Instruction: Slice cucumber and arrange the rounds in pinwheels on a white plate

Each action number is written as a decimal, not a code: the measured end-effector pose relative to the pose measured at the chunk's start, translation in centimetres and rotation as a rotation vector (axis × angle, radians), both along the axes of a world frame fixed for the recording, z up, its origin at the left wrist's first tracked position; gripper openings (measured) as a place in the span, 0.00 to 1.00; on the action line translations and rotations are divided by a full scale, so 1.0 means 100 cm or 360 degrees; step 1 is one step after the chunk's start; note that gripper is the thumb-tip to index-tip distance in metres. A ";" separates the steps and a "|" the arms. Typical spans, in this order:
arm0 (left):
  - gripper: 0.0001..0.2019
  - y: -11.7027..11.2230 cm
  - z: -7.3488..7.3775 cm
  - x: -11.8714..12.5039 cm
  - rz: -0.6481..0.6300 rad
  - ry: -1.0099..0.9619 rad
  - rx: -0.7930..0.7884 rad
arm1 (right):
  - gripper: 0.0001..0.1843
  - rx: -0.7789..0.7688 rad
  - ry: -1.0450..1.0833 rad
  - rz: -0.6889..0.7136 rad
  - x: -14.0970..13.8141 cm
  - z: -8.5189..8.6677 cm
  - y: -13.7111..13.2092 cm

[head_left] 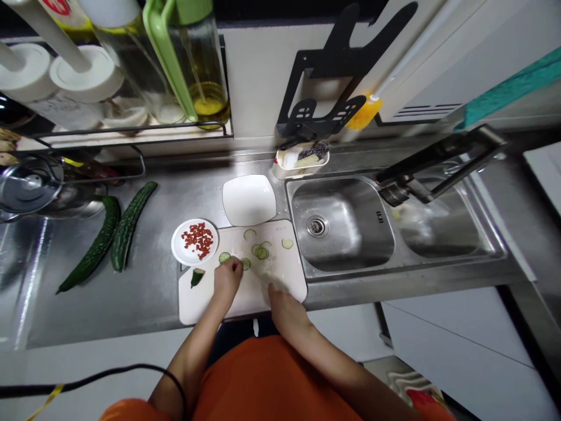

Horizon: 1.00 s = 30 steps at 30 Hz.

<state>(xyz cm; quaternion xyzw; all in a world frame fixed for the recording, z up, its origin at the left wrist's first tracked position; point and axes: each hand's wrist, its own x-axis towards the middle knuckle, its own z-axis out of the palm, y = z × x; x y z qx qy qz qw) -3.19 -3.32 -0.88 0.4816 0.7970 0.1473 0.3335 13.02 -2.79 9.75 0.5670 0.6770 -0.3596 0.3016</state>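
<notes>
My left hand (228,276) is closed with its fingertips low over the white cutting board (197,307), between thin cucumber slices. One cucumber slice (224,257) lies just behind its knuckles, another (246,264) by its fingertips; what it pinches is hidden. My right hand (286,307) is curled at the board's front right, and I cannot make out what lies in its grip. Several overlapping cucumber slices (261,252) and single ones lie farther back. A dark green cucumber end (197,277) rests left of my left hand.
A white plate of chopped red bits (199,241) overlaps the board's back left corner. Behind the board is a square white plate (249,200). Two whole cucumbers (95,248) lie at left. The steel sink (346,225) and dark faucet (421,175) are at right.
</notes>
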 end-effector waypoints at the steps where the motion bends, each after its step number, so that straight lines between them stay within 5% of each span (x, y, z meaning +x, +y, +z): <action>1: 0.09 0.000 0.000 0.000 0.0004 -0.0004 0.0002 | 0.23 -0.0011 -0.0003 0.0001 0.002 0.000 -0.001; 18: 0.09 -0.006 0.016 -0.008 0.0074 0.0054 0.0172 | 0.27 -0.0052 0.0046 -0.0032 0.034 -0.011 -0.020; 30: 0.10 -0.008 0.012 -0.032 0.0212 0.0437 0.0145 | 0.27 -0.0071 0.0045 -0.0016 0.034 -0.011 -0.019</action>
